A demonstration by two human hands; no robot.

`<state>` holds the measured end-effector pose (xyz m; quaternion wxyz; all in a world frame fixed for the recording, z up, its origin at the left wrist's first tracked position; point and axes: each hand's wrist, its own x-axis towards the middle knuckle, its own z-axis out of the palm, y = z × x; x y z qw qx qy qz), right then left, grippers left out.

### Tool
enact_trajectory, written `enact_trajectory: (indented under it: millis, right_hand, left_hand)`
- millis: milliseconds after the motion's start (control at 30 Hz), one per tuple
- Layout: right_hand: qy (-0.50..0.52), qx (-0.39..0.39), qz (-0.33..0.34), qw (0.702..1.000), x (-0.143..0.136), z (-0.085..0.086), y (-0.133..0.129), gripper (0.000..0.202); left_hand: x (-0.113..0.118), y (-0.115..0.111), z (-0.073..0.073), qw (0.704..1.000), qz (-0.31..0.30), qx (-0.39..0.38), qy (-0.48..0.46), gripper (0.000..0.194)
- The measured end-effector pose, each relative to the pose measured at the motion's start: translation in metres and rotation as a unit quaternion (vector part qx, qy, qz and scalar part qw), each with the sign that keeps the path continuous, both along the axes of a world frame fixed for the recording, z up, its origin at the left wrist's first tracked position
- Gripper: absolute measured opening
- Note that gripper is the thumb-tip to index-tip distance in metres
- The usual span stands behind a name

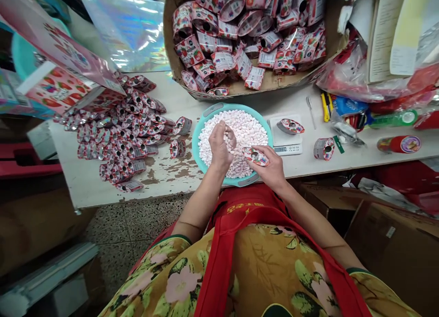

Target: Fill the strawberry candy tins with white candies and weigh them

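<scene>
A round turquoise basin holds a heap of small pale pink-white candies. Over it my left hand is closed, its fingers curled inward; whatever lies within them is hidden. Just to the right, my right hand grips a small oval strawberry-printed box, its top with a dark round hole facing up. The two hands are close together but apart. Another such box rests on a white digital scale, and one more box stands farther right on the table.
Many printed boxes stand grouped at the left of the worn white table. A large carton full of similar boxes sits behind the basin. A small spoon, a yellow cutter and a red canister lie to the right.
</scene>
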<state>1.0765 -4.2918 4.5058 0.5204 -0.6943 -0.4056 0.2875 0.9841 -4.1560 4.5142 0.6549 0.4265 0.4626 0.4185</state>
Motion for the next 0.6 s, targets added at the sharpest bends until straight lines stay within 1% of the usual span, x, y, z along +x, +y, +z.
enact_trajectory:
  millis: [33,100,167,267,400,500,533,600]
  right_hand:
    - [-0.011,-0.004,0.011,1.000,-0.003,0.001,0.006,0.034]
    - [-0.027,-0.018,0.028,0.999,-0.010,0.004,0.018,0.033]
    - [-0.037,-0.030,0.037,0.998,-0.016,0.005,0.026,0.033]
    - [-0.038,-0.026,0.049,0.998,-0.020,0.006,0.031,0.034]
    - [-0.034,-0.029,0.053,0.998,-0.020,0.004,0.030,0.034]
    - [-0.031,-0.029,0.054,0.998,-0.018,0.003,0.029,0.035]
    - [-0.031,-0.031,0.054,0.998,-0.017,0.002,0.029,0.032]
    - [-0.031,-0.036,0.054,0.997,-0.015,0.000,0.029,0.025]
  left_hand:
    - [0.002,-0.006,0.011,0.999,-0.002,-0.020,-0.038,0.045]
    - [0.005,-0.017,0.028,0.997,-0.011,-0.020,-0.073,0.045]
    - [0.008,-0.024,0.035,0.997,-0.004,-0.001,-0.076,0.048]
    - [0.008,-0.025,0.031,0.996,0.033,0.007,-0.077,0.052]
    - [0.007,-0.021,0.024,0.995,0.017,-0.022,-0.092,0.054]
    - [0.009,-0.023,0.026,0.993,0.025,-0.045,-0.105,0.055]
    - [0.010,-0.024,0.028,0.993,0.013,-0.055,-0.106,0.055]
    - [0.013,-0.027,0.032,0.992,-0.038,-0.078,-0.096,0.054]
